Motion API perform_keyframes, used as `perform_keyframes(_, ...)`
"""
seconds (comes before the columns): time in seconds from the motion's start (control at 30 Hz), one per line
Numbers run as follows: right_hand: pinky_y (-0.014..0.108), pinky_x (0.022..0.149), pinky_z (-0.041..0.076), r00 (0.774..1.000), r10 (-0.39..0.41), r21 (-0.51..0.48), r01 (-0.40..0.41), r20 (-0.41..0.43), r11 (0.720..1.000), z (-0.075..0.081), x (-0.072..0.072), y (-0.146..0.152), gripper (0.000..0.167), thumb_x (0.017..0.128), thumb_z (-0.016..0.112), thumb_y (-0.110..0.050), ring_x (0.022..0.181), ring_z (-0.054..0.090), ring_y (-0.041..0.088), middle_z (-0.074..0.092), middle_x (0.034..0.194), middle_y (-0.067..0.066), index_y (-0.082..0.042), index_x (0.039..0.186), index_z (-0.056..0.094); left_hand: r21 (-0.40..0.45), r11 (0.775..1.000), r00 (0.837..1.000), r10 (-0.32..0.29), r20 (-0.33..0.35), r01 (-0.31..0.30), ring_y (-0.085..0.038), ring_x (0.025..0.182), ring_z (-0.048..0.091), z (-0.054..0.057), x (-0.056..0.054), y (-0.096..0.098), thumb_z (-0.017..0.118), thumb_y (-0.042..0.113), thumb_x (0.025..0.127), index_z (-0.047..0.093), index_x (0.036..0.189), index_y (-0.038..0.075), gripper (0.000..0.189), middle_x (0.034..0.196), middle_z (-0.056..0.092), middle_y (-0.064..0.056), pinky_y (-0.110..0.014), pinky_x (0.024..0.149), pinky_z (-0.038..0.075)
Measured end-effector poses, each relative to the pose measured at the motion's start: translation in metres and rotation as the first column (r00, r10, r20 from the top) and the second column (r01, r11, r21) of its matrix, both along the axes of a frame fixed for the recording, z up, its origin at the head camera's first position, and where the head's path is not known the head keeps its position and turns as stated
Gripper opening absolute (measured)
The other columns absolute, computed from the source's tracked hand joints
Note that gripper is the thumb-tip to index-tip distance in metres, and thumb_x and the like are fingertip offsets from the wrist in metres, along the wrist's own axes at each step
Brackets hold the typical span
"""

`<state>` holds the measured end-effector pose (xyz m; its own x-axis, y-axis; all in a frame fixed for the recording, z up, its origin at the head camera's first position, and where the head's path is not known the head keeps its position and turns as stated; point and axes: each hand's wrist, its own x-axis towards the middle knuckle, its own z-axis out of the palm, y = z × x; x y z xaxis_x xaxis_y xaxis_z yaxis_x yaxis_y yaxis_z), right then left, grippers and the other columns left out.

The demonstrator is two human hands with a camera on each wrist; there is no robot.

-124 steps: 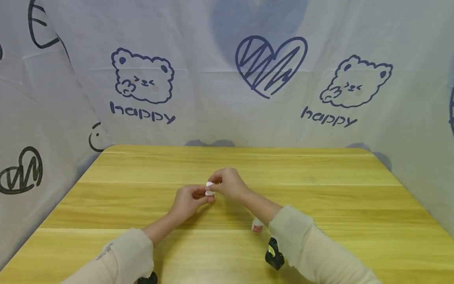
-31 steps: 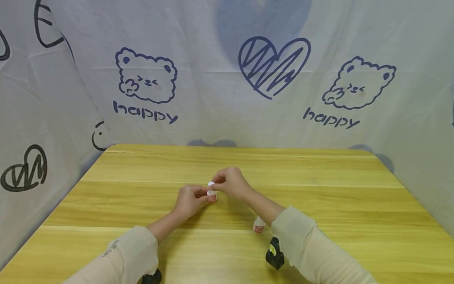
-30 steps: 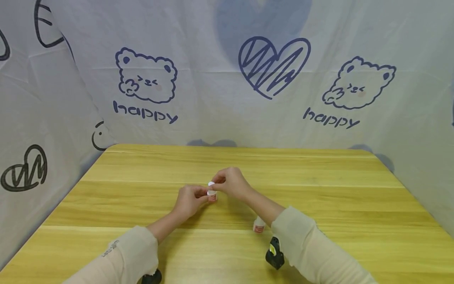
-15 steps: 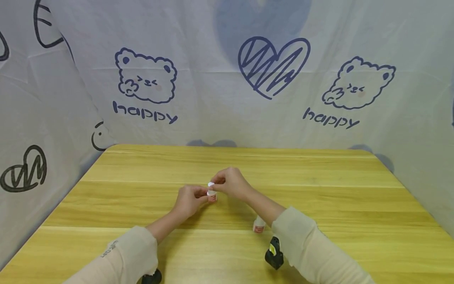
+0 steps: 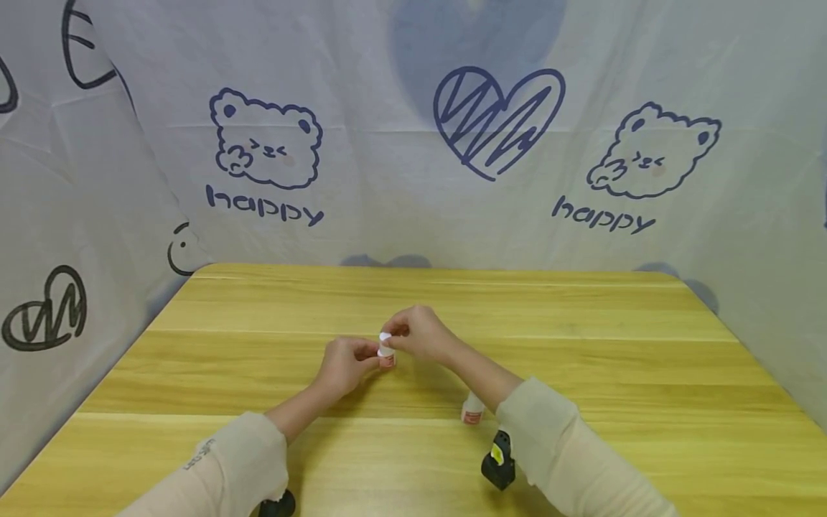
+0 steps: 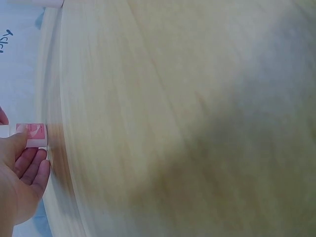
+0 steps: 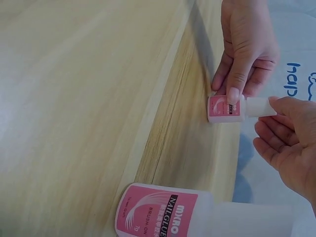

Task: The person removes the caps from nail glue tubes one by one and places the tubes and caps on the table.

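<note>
A small nail glue bottle (image 7: 224, 109) with a pink label stands upright on the table, near its middle in the head view. My left hand (image 5: 342, 365) grips the bottle's body, thumb across the label. On top is a tall white cap (image 7: 257, 107), pinched between the thumb and fingers of my right hand (image 5: 423, 334). Cap and bottle are in line; whether the cap is fully seated I cannot tell. A second nail glue bottle (image 7: 163, 212), with the same pink label and a white cap, stands nearer, beside the right forearm, which hides part of its top in the head view.
The table (image 5: 581, 359) has a yellow wood-grain top. A white cloth (image 5: 381, 143) printed with hearts and bears hangs behind it and along its sides. Black wrist cameras (image 5: 499, 461) sit under both sleeves.
Both hands stay on the same bottle. The right fingers have shifted slightly around the cap, which shows a little more now. The second bottle has not moved.
</note>
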<state>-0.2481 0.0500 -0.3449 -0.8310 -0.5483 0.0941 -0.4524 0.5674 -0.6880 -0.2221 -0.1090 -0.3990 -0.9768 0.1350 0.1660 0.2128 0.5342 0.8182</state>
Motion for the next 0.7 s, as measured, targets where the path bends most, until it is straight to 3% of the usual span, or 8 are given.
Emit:
perform_keyframes(0.4,0.018,0.065,0.051,0.994,-0.105,-0.084,0.105,0.001,0.991,-0.0048,0.0058,-0.0026,0.014,0.082,0.070,-0.009,0.074,0.062,0.013,0.071,0.087,0.010,0.000,0.093,0.071,0.003,1.000,1.000,-0.004,-0.004,0.004,-0.020,0.077,0.071,0.0011,0.0016,0.0002,0.072,0.007,0.077,0.074,0.087,0.001,0.012,0.083,0.073,-0.011,-0.028,0.070,0.057)
perform_keyframes(0.7,0.018,0.063,0.050,0.986,-0.165,-0.105,0.164,0.001,0.981,-0.0054,0.0071,-0.0019,0.010,0.080,0.072,-0.013,0.071,0.062,0.011,0.071,0.081,0.008,-0.003,0.083,0.071,0.014,1.000,1.000,-0.012,-0.009,0.012,-0.021,0.076,0.071,0.0000,0.0016,-0.0001,0.072,0.005,0.077,0.074,0.088,-0.001,0.012,0.084,0.073,-0.014,-0.027,0.069,0.058)
